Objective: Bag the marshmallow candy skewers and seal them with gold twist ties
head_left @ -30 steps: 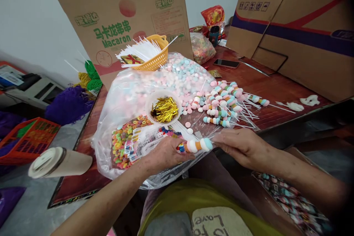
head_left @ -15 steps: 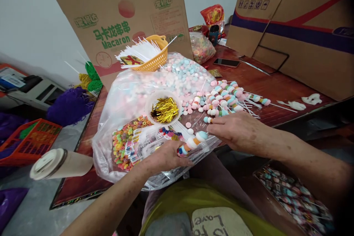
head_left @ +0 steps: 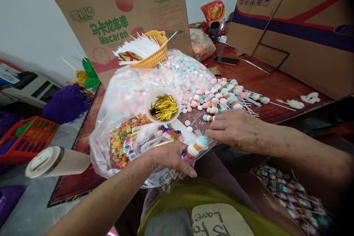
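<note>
My left hand is closed around a marshmallow candy skewer, whose blue, white and orange top sticks out past my fingers. Crinkled clear film with printing hangs below that hand. To the right, my right hand is low over the table with its fingers stretched out; its thumb is hidden. Another candy skewer lies by its fingertips, partly covered by the hand. Behind it is a pile of candy skewers. Printed clear wrappers lie beside my left hand, near a bowl of gold twist ties.
A large clear bag of pastel marshmallows spreads behind the bowl. Colourful candy rings lie at its front left. A yellow basket holds white sticks. A lidded cup leans at the left table edge; cardboard boxes stand behind and right.
My left hand has moved slightly right and down with the candy skewer, and its thumb now shows below. My right hand has dropped a little, staying beside the pile.
</note>
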### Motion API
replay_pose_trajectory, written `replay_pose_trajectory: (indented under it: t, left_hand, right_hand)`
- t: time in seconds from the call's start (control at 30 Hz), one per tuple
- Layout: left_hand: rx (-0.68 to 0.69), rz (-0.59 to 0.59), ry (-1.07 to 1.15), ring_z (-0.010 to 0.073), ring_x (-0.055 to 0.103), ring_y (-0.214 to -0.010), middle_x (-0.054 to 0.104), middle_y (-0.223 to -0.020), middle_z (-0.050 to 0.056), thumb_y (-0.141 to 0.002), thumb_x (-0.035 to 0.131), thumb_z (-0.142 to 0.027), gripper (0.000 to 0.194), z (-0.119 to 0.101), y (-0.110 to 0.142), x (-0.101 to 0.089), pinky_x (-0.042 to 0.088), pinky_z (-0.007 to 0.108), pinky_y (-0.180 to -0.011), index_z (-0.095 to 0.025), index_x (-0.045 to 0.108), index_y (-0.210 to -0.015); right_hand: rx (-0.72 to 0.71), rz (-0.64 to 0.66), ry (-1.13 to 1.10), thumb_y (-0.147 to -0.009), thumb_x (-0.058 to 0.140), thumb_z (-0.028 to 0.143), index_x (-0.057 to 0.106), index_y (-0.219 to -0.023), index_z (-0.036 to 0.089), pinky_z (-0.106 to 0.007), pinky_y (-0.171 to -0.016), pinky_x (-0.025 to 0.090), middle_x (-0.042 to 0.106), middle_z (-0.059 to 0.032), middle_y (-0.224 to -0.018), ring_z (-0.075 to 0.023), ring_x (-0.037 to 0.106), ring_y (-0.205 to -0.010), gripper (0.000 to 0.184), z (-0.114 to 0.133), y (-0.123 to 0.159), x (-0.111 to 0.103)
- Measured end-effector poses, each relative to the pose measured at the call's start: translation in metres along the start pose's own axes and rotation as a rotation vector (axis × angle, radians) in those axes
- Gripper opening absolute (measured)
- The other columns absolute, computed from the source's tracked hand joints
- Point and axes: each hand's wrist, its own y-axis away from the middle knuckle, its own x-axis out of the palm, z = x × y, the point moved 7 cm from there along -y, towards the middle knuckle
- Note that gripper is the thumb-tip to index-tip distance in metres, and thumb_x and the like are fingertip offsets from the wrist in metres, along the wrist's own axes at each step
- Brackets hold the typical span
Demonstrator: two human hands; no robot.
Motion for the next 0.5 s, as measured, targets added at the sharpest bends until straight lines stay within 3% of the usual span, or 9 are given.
replay_pose_trajectory:
  t: [0.1, 0.27, 0.37, 0.5]
  left_hand:
    - [-0.013, 0.087, -0.040, 0.0095, 0.051, -0.045, 0.054, -0.047, -0.005, -0.060, 0.076, -0.037, 0.030, -0.001, 0.001, 0.005, 0.040, 0.021, -0.047, -0.016, 0.055, -0.058]
    - [-0.013, 0.197, 0.084, 0.0097, 0.052, -0.044, 0.058, -0.049, -0.004, -0.057, 0.079, -0.036, 0.031, 0.000, 0.003, 0.013, 0.040, 0.021, -0.046, -0.015, 0.057, -0.060]
    - [-0.012, 0.123, 0.119, 0.0093, 0.054, -0.045, 0.059, -0.052, -0.002, -0.058, 0.079, -0.035, 0.031, 0.004, 0.003, 0.006, 0.037, 0.019, -0.043, -0.014, 0.056, -0.059]
    - [-0.043, 0.026, 0.009, 0.0086, 0.055, -0.047, 0.060, -0.053, -0.003, -0.060, 0.077, -0.031, 0.027, 0.006, 0.000, -0.001, 0.032, 0.016, -0.040, -0.015, 0.056, -0.067]
  right_hand:
    - [-0.065, -0.052, 0.074, -0.093, 0.040, 0.018, 0.060, -0.084, 0.018, -0.031, -0.060, 0.024, 0.056, -0.0024, -0.070, -0.0147, 0.044, -0.067, 0.022, 0.002, -0.006, -0.011]
    - [-0.187, -0.115, 0.130, -0.093, 0.039, 0.016, 0.059, -0.083, 0.018, -0.033, -0.065, 0.027, 0.056, -0.0024, -0.070, -0.0156, 0.042, -0.069, 0.023, 0.015, -0.010, -0.018]
    - [-0.176, -0.107, 0.051, -0.092, 0.038, 0.015, 0.059, -0.083, 0.016, -0.032, -0.065, 0.027, 0.055, -0.0023, -0.068, -0.0154, 0.041, -0.066, 0.023, 0.018, -0.003, -0.009]
    - [-0.127, -0.089, -0.076, -0.092, 0.036, 0.013, 0.059, -0.083, 0.015, -0.031, -0.062, 0.027, 0.055, -0.0023, -0.067, -0.0150, 0.040, -0.063, 0.025, 0.027, 0.007, 0.009]
